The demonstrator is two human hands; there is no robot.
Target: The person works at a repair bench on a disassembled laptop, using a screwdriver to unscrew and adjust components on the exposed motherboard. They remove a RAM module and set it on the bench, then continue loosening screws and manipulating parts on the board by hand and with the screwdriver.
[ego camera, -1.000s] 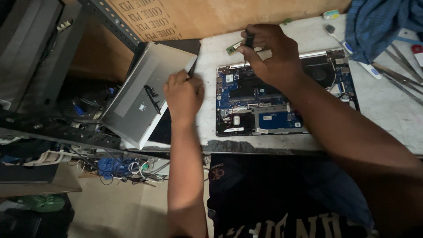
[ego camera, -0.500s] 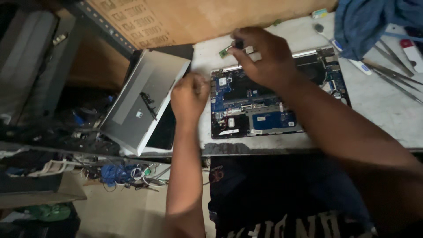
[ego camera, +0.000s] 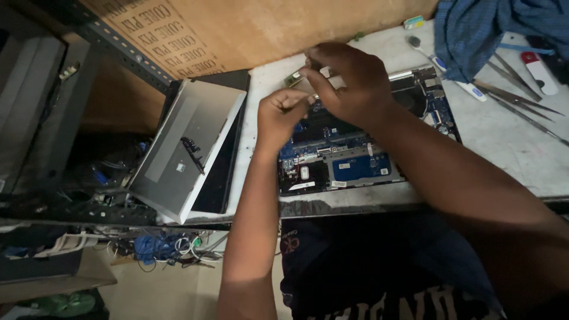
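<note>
An opened laptop base [ego camera: 355, 169] lies on the white bench with its blue circuit boards showing. My right hand [ego camera: 349, 83] hovers over its far left corner, fingertips pinched on a small green circuit board [ego camera: 293, 79]. My left hand [ego camera: 283, 112] is a closed fist just below and left of it, over the laptop's left edge. The thin dark tool it held earlier is hidden inside the fist. The two hands almost touch.
A silver laptop cover [ego camera: 184, 148] leans off the bench's left side over a dark panel. Brown cardboard [ego camera: 249, 29] stands at the back. A blue cloth [ego camera: 492, 29], metal tweezers [ego camera: 521, 98] and a white pen-shaped tool [ego camera: 456, 80] lie at right. Tangled cables [ego camera: 160, 246] hang below.
My left fist has moved right and up, closing in on my right hand. The dark tool tip that stuck out of it is no longer visible. The view has shifted.
</note>
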